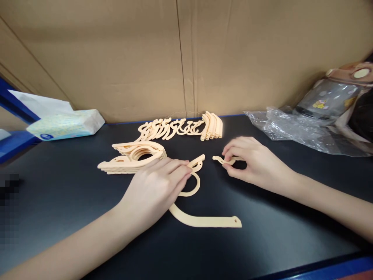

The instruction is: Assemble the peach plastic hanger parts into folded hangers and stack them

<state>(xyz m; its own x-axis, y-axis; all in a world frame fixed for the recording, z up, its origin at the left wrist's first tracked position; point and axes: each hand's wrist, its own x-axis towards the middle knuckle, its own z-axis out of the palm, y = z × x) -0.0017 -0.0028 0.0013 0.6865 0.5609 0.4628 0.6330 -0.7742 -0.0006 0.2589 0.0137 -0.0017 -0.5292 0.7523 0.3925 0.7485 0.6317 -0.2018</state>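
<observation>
My left hand (155, 184) lies flat, fingers together, pressing down on a cream plastic hanger piece (204, 221) whose curved arm runs out to the right across the black table (72, 202). My right hand (252, 161) pinches a small cream hook part (220, 159) just above the table, a little right of the hanger piece's tip. A stack of the same hanger pieces (134, 157) sits just behind my left hand. Further back lies a row of hook parts (171, 128), ending in a bundle of cream bars (212, 125).
A tissue pack (65, 124) rests at the back left by a blue frame (11, 107). Crumpled clear plastic (294, 128) and a lidded jar (329, 97) sit at the back right. A cardboard wall (180, 54) closes the back.
</observation>
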